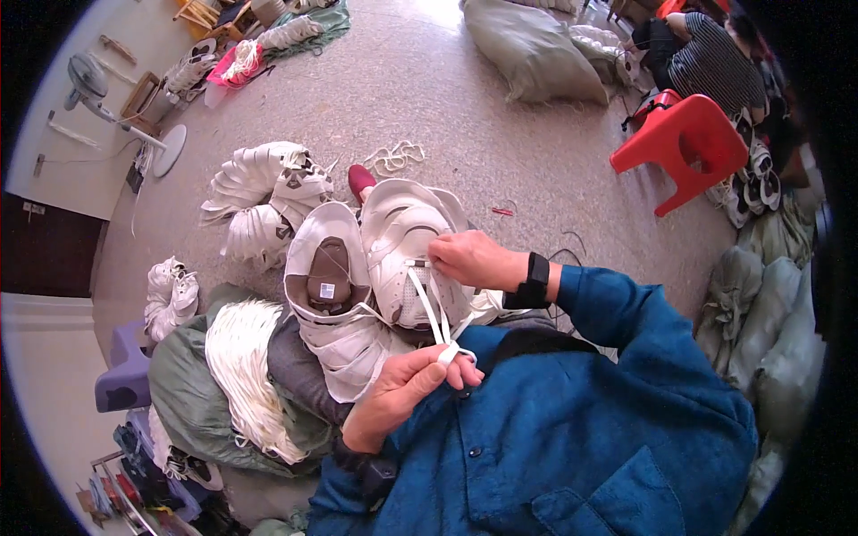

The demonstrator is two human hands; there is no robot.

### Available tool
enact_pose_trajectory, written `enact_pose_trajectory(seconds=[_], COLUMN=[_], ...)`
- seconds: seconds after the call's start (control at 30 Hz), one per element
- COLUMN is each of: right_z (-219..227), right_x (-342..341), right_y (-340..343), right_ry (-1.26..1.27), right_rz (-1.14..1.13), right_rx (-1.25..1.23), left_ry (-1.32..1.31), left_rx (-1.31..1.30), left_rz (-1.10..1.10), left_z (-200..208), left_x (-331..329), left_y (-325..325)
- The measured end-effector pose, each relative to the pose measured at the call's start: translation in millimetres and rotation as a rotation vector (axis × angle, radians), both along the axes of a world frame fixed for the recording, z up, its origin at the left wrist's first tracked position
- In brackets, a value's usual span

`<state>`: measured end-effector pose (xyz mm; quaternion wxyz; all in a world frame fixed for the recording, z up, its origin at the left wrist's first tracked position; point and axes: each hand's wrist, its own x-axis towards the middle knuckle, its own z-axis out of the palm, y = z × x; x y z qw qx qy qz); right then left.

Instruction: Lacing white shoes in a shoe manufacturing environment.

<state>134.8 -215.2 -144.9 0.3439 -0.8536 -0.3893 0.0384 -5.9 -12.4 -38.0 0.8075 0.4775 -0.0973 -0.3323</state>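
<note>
On my lap lies a white shoe upper (402, 214) with no sole visible, its front opening facing me. A flat white shoelace (420, 290) runs from its eyelets down to my left hand (407, 389), looped around the closed fingers. My right hand (474, 263) is closed in a pinch at the upper's right eyelet edge; what its fingertips grip is hidden. Touching it on the left is another white upper (331, 255) with a brown lining and a small white label, on top of several nested uppers (344, 353).
A bundle of white laces (246, 366) lies on a green sack (183, 384) at my left. Stacked uppers (264, 196) and loose lace (398, 159) are on the floor ahead. Farther off are a red stool (684, 147), a large sack (536, 54), a fan (89, 79) and a seated person (715, 58).
</note>
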Motion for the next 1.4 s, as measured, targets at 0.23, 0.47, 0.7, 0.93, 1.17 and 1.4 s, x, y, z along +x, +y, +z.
enact_pose_trajectory(seconds=[0.23, 0.47, 0.7, 0.93, 1.17, 1.4], right_z=[1, 7, 8, 18, 9, 13], right_x=[26, 49, 56, 37, 34, 48], right_y=[8, 11, 6, 13, 39, 50], right_ry=[0.079, 0.35, 0.689, 0.398, -0.031, 0.1], right_rz=[0.224, 0.31, 0.315, 0.055, 0.228, 0.255], right_rx=[-0.125, -0.188, -0.136, 0.116, -0.15, -0.258], left_ry=[-0.04, -0.045, -0.033, -0.022, -0.101, -0.122], left_rx=[0.142, 0.147, 0.132, 0.111, 0.169, 0.174], left_rz=[-0.013, -0.027, -0.055, -0.052, -0.088, -0.067], left_z=[-7, -17, -18, -18, -14, -18], left_x=[7, 11, 14, 10, 12, 9], left_y=[-5, -3, -7, -3, -5, -5])
